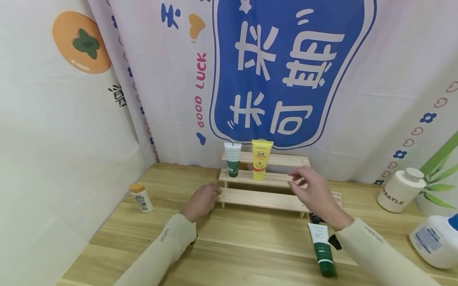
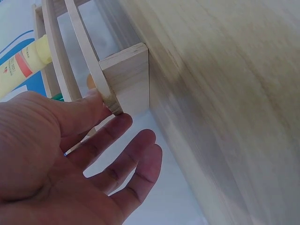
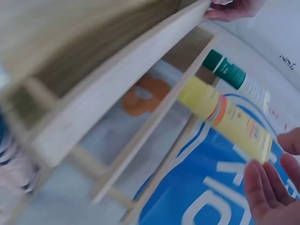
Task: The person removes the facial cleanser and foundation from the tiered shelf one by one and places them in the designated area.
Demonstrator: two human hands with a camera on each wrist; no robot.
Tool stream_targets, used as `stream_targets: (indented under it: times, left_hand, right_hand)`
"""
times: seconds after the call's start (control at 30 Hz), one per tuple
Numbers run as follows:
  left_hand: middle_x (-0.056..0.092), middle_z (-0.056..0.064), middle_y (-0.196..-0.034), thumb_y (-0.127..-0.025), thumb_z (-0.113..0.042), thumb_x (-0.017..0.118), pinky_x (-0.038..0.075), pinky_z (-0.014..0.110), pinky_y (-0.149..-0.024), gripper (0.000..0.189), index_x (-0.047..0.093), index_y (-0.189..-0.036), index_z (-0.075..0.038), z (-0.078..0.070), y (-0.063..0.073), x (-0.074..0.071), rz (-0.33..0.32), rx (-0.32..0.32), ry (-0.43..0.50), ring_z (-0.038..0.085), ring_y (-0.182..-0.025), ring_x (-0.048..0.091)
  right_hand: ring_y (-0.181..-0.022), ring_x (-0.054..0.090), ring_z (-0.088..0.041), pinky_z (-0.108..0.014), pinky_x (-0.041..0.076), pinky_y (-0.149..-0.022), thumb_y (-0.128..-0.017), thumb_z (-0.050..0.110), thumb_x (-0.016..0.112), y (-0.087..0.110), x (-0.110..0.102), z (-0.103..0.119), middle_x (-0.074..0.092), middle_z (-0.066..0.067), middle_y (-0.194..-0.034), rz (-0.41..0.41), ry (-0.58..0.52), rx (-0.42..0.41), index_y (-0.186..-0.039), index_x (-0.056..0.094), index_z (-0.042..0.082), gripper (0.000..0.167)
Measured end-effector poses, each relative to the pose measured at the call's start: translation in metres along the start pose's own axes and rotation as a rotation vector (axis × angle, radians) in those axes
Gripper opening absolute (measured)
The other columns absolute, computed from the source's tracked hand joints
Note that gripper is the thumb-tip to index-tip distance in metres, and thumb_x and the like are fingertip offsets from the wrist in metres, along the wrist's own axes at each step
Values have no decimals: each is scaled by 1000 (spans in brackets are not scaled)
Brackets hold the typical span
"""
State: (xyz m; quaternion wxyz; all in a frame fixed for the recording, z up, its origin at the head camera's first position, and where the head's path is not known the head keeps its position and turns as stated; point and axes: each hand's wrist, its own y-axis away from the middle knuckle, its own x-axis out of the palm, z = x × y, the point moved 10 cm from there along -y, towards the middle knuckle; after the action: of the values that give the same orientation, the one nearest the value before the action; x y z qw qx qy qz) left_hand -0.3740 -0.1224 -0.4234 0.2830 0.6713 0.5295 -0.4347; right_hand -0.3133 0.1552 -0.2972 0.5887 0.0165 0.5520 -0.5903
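Observation:
A three-tier wooden display rack (image 1: 261,198) stands at the back of the table. My left hand (image 1: 202,201) pinches the left end of its lowest tier between thumb and index finger, the other fingers spread apart beneath, as the left wrist view shows. On the middle tier a white and green tube (image 1: 233,159) and a yellow tube (image 1: 261,158) stand upright on their caps. My right hand (image 1: 315,192) hovers in front of the rack's right end, fingers loosely bent and holding nothing. Below it, another white and green tube (image 1: 323,248) lies on the table.
A small white bottle with an orange cap (image 1: 141,197) stands at the left. To the right are a white jar (image 1: 400,190), a large white bottle with a blue top (image 1: 434,240) and green leaves. A dark object (image 1: 315,218) lies partly hidden by the right forearm. A printed curtain (image 1: 171,99) hangs behind.

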Motion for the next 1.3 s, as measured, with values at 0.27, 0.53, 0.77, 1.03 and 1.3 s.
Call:
stream_targets:
  times: [0.27, 0.53, 0.77, 1.03, 1.3]
  left_hand:
    - [60, 7, -116, -92, -9, 63, 46, 39, -93, 23, 66, -115, -6, -2, 0, -2, -10, 11, -18, 27, -110, 54]
    - [60, 7, -114, -92, -9, 62, 47, 39, -92, 23, 66, -114, -6, -3, 2, -1, -8, 4, 2, 26, -108, 55]
    - [60, 8, -117, -92, -9, 62, 46, 40, -93, 23, 66, -114, -6, -3, 2, -2, -16, 6, 9, 27, -111, 54]
    - [59, 8, -119, -92, -9, 62, 45, 41, -94, 22, 65, -114, -7, -2, 2, -2, -11, -8, -2, 28, -113, 53]
    - [56, 9, -125, -93, -10, 61, 44, 42, -97, 23, 65, -116, -7, 1, 3, -1, -3, -32, 8, 29, -117, 50]
  right_hand:
    - [-105, 55, -24, -40, 52, -78, -79, 6, 76, -49, 20, 20, 54, -10, -121, -118, -67, -90, -119, 58, 5, 44]
    - [-110, 53, -27, -43, 49, -86, -81, 14, 77, -72, 33, -4, 54, -12, -120, -237, -95, -42, -123, 56, 4, 48]
    - [-86, 60, -22, -40, 53, -75, -84, 14, 73, -74, 48, -12, 63, -10, -102, -213, -197, 36, -121, 48, 8, 45]
    - [-79, 62, -19, -39, 55, -67, -83, 11, 73, -66, 43, -6, 64, -9, -94, -213, -238, 8, -118, 49, 8, 42]
    - [-78, 62, -17, -35, 55, -67, -81, 8, 74, -48, 17, -1, 63, -6, -97, -225, -192, -44, -119, 52, 7, 43]
